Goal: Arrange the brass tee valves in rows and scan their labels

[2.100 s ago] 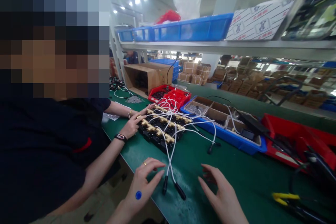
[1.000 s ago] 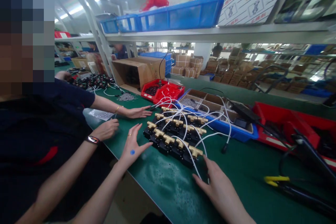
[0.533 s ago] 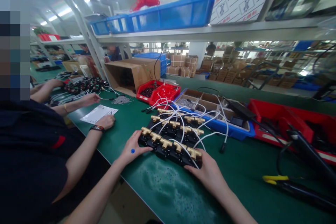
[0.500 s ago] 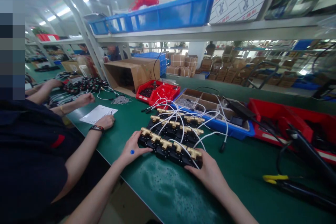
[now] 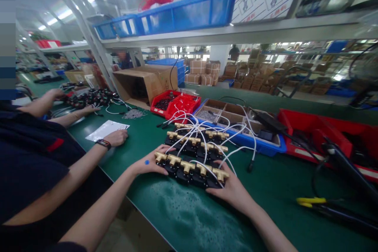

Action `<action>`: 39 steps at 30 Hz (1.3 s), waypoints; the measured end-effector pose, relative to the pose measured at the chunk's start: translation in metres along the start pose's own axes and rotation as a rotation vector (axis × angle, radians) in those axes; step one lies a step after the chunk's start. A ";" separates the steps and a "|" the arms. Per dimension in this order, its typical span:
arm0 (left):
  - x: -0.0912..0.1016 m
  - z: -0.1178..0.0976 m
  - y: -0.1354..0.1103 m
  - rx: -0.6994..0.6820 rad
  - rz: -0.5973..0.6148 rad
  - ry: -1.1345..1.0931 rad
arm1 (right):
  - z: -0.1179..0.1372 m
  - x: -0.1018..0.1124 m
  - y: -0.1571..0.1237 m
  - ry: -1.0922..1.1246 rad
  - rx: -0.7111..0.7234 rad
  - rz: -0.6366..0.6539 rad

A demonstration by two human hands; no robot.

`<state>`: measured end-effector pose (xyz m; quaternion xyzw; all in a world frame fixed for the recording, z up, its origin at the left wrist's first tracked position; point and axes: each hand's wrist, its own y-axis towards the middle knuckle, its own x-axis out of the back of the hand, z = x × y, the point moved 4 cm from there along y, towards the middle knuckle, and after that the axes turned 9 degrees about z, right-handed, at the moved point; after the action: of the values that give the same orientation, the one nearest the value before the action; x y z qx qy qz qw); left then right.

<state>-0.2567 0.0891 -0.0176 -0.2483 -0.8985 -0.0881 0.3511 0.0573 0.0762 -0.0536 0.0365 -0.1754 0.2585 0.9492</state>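
Note:
A block of black valve units with brass fittings (image 5: 191, 153) and white cables lies on the green mat (image 5: 206, 220). My left hand (image 5: 149, 163), marked with a blue dot, clasps the block's left end. My right hand (image 5: 228, 189) clasps the near right corner, fingers curled under the brass fitting there. Both hands are closed on the block from opposite sides.
A co-worker in a dark shirt sits at my left, one hand (image 5: 118, 137) on a white sheet (image 5: 106, 130). Behind the block are red bins (image 5: 177, 106) and a blue divided tray (image 5: 236, 126). Yellow-handled pliers (image 5: 313, 201) lie at right. A cardboard box (image 5: 141, 82) stands further back.
The co-worker's hands left the block and moved away left. My hands came in from the mat, closed on both ends of the block and drew it slightly nearer.

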 end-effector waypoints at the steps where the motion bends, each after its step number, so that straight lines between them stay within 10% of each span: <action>1: -0.001 0.000 0.000 0.000 0.009 -0.016 | 0.000 -0.002 0.000 0.028 0.001 0.017; 19: -0.039 -0.040 -0.042 0.084 -0.014 -0.099 | 0.016 -0.007 -0.057 0.181 -0.119 0.162; 39: -0.156 -0.118 -0.009 0.035 0.145 -0.177 | 0.004 0.064 -0.209 0.266 -0.385 0.154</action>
<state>-0.0935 -0.0176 -0.0356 -0.3133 -0.9070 -0.0243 0.2803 0.2131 -0.0736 -0.0231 -0.1927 -0.0973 0.2948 0.9309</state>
